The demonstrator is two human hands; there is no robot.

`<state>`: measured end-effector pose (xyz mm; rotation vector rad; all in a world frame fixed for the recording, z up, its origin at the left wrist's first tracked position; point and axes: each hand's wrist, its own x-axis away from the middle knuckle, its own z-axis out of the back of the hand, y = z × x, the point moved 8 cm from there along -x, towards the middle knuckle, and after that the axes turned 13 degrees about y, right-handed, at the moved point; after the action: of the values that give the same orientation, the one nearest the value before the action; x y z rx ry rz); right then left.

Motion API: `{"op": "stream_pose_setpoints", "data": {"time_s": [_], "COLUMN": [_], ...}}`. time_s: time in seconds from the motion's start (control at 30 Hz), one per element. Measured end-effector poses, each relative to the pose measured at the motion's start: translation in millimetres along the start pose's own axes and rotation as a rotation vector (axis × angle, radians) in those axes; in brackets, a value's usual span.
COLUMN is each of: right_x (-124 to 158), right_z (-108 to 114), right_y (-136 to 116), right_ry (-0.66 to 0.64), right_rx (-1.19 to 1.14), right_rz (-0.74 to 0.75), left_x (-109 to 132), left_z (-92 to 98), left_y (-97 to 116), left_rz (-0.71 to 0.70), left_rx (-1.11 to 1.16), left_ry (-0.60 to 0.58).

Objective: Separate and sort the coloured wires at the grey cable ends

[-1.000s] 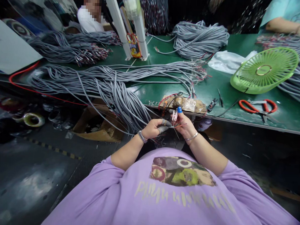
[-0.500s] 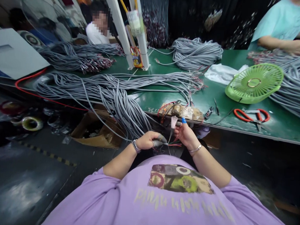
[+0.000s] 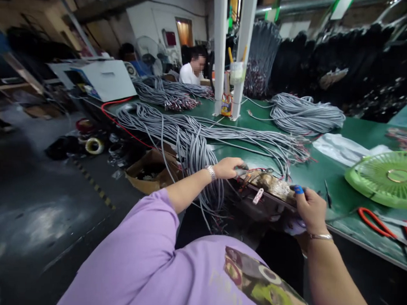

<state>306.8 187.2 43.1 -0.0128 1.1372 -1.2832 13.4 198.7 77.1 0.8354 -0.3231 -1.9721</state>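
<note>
My left hand (image 3: 232, 167), a watch at its wrist, is closed at the left end of a worn brown block (image 3: 268, 182) on the table edge; its covered fingertips are pinched near thin wires, and what they hold is too small to name. My right hand (image 3: 309, 208), with blue tape on the thumb, is at the block's right end, its fingers mostly hidden behind the thumb and the edge. A small pinkish-white tag (image 3: 258, 196) hangs in front of the block. Grey cables (image 3: 203, 157) drape over the table edge beside my left forearm.
On the green table (image 3: 352, 177) are a green fan (image 3: 387, 176), red-handled pliers (image 3: 376, 223), a plastic bag (image 3: 345, 147) and a coiled cable bundle (image 3: 304, 114). A white post (image 3: 219, 54) stands behind. An open cardboard box (image 3: 148, 172) is below. A person (image 3: 190, 73) sits beyond.
My view has turned left and up. My hands have moved apart, from in front of my body to the two ends of the block; the cable and wires between them are no longer visible there.
</note>
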Motion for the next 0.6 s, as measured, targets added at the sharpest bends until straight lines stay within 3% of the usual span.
{"op": "stream_pose_setpoints", "data": {"time_s": [0.17,0.27,0.37,0.47,0.53,0.6], "right_x": [5.7,7.5,6.9,7.4,7.8,7.6], "right_z": [-2.9,-0.4,0.5,-2.3,-3.9,-3.9], "right_y": [4.5,0.4,-3.7,-7.0,-7.7,-7.7], "right_ry": [0.014,0.013,0.022,0.011,0.004,0.008], "right_rx": [0.069,0.055,0.058,0.055,0.05,0.045], "right_rz": [0.028,0.042,0.054,0.071,0.067,0.05], "left_x": [-66.4,-82.0,-84.4,-91.7,-103.1,-119.8], "left_z": [-4.2,18.1,35.9,42.0,44.0,53.3], "left_y": [-37.8,-66.1,-88.2,-92.3,-84.4,-70.1], "left_rz": [0.093,0.289,0.421,0.415,0.356,0.268], "left_rx": [-0.514,-0.666,-0.683,-0.646,-0.603,-0.53], "left_ry": [-0.047,0.044,0.026,-0.048,-0.087,-0.05]}}
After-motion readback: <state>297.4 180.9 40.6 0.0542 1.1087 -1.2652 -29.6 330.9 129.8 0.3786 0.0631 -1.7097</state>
